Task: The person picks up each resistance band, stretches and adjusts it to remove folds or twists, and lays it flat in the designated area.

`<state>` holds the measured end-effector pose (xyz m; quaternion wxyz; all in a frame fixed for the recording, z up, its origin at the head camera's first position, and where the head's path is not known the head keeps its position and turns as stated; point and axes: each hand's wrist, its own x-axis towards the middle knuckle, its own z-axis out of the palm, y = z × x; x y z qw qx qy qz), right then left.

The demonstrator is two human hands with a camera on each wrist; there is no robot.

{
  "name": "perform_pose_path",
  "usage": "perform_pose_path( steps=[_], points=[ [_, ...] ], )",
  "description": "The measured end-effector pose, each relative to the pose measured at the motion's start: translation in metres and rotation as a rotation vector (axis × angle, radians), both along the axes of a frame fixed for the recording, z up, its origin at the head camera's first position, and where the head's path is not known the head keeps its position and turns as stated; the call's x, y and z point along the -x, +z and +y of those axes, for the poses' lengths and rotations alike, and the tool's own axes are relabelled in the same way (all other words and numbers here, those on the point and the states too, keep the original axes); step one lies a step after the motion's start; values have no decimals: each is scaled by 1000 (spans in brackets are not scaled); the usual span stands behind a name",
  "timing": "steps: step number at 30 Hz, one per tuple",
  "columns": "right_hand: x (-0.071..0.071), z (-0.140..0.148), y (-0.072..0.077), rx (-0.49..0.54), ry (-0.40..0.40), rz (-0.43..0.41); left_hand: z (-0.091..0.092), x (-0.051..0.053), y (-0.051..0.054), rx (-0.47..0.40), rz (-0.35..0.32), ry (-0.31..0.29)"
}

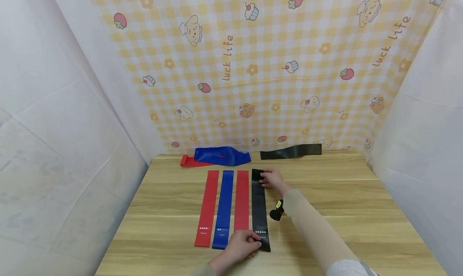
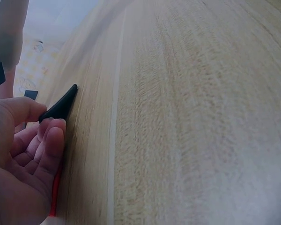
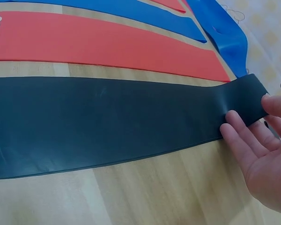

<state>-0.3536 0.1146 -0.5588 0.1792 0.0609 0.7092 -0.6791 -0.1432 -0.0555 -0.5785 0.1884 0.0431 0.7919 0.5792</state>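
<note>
A black resistance band [image 1: 259, 203] lies lengthwise on the table at the right end of a row of flat bands. My left hand [image 1: 241, 244] pinches its near end between thumb and fingers; the left wrist view shows that end of the black band [image 2: 61, 107] raised at the edge. At the far end my right hand [image 1: 273, 180] grips the band's corner, and in the right wrist view this end of the band [image 3: 243, 101] bends upward. Left of it lie a red band [image 1: 242, 199], a blue band [image 1: 223, 209] and another red band [image 1: 207, 207].
Along the back of the table, a loose blue band [image 1: 222, 156] overlaps a red band [image 1: 188, 161]. Another black band [image 1: 291, 152] lies against the patterned cloth [image 1: 253, 91]. A small black item with a yellow mark [image 1: 276, 212] sits beside my right forearm.
</note>
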Motion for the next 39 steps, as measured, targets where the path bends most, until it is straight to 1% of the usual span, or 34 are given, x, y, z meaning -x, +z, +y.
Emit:
perform_pose_path(
  steps=[10, 18, 22, 24, 28, 31, 33, 36, 39],
  points=[
    [-2, -2, -7, 9, -45, 13, 0, -2, 3, 4, 0, 4],
    [-8, -5, -4, 12, -91, 8, 1, -2, 4, 27, -4, -6],
    [-9, -6, -2, 1, -99, 13, 1, -2, 4, 35, -4, -7],
    [-8, -6, -3, -1, -98, 8, 1, -2, 4, 34, -3, -5],
    [-4, -6, -2, 0, -72, -11, 0, -1, 5, 34, 5, -3],
    [1, -5, 0, -4, -54, -33, 0, -1, 5, 30, 12, -3],
    [5, -4, 2, -8, -57, -39, 0, -1, 5, 19, 12, 2],
    [9, -4, 6, -52, -57, -13, 0, -1, 5, 3, 12, 17],
    [10, -5, 11, -159, -16, 56, 0, -3, 3, -18, -1, 33]
  ],
)
